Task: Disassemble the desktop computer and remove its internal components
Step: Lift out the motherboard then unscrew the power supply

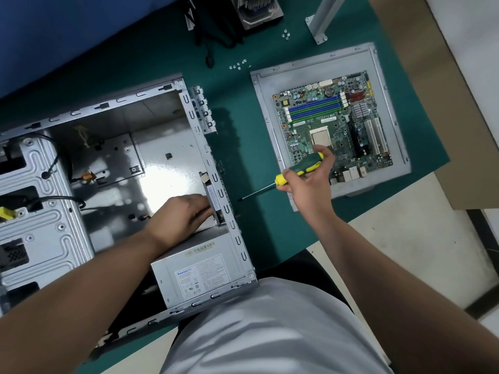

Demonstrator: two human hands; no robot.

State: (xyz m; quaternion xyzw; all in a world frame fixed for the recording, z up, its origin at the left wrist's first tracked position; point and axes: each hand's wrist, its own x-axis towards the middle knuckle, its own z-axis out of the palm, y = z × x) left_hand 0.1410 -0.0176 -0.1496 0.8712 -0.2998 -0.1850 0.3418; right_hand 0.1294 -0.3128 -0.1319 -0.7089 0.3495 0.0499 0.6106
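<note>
The open computer case (113,168) lies on its side on the green mat (243,136), filling the nine o'clock half of the view, with its grey power supply (199,271) still seated in the corner nearest the person at six o'clock. The left hand (183,211) reaches inside, fingers pressed flat against the case's rear wall just above the power supply; its fingertips are hidden behind the wall's edge, so whether they pinch anything cannot be told. The right hand (307,182) hovers outside the case, at three o'clock from the left, curled around one green-and-yellow screwdriver (294,174) whose tip points back toward the case. Behind that hand, at two o'clock, one motherboard (332,125) rests on a grey side panel (318,60); the hand covers the board's near corner. Two small clusters of loose screws (239,65) lie at twelve o'clock, too small to count surely. Black cables (210,36) and a heatsink (259,9) are cut off at the top edge. Drive bays (35,211) run off the left edge.
</note>
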